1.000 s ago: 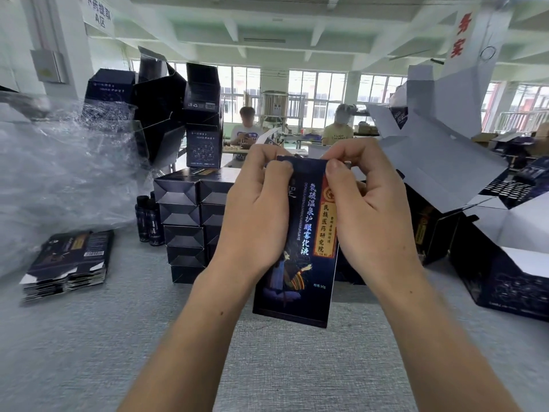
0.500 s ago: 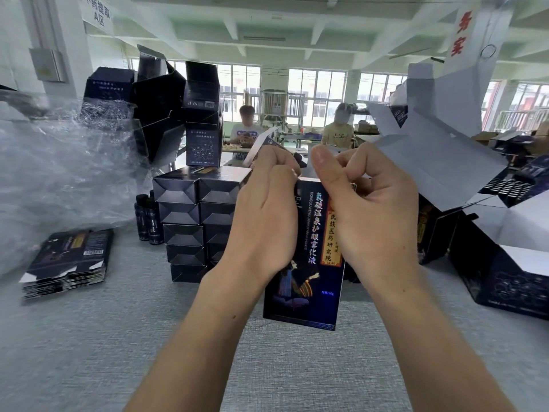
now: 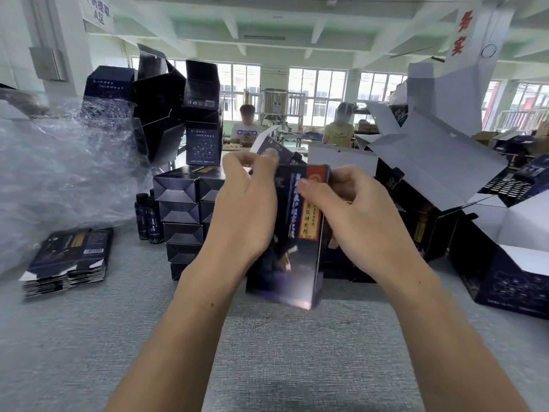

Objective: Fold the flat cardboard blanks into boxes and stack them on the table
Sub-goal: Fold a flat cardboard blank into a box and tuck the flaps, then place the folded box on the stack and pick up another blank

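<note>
both hands, left hand [image 3: 246, 209] and right hand [image 3: 350, 209], grip a half-formed box [image 3: 297, 263], top flap open; finished boxes [image 3: 184, 215] stacked on the table [image 3: 267, 352], flat blanks [image 3: 68, 260] remain.

cam=head, one wide-angle view | I look from the wearer's head | facing forward, slightly down across the table [image 3: 74, 352] | table near in lower frame, windows [image 3: 316, 93] far at upper centre

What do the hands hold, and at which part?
One dark box: the left hand pinches its top flap, the right hand grips its upper right side.
</note>
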